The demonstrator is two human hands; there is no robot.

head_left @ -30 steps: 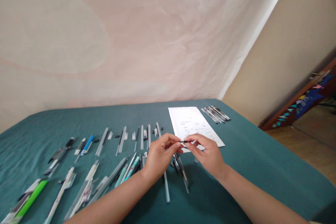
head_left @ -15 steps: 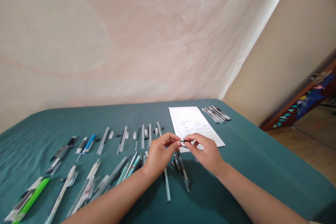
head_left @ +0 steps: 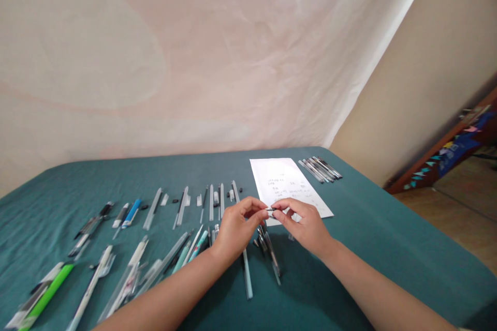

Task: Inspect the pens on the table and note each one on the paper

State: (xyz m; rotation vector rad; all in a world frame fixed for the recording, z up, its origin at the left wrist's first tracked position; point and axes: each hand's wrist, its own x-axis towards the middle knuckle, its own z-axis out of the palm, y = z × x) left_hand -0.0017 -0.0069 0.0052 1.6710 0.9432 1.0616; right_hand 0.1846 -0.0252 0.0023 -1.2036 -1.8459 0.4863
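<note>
Pale pinkish sheeting [head_left: 202, 62] hangs behind a table spread with dark green cloth [head_left: 380, 253]. At its far right, a neat row of slim pens [head_left: 320, 169] lies beside a sheet of paper [head_left: 269, 168] with handwriting on it; these pens look whole, so I would judge that portion done. Left of the paper, clear barrels [head_left: 211, 202], thin refills and small caps lie apart in a loose line, which suggests much is left in pieces. More pens crowd the near left, among them a bright green one [head_left: 50, 289]; whether each of those is complete, I cannot tell.

Over the near edge of the paper, a small dark pen part [head_left: 271, 209] is held above the table. The left hand [head_left: 238, 227] pinches its left end and the right hand [head_left: 305, 225] its right end, thumb and fingertips closed on each side. Its long axis runs left to right, roughly level; fingers hide the ends, so which way it points is unclear.
</note>
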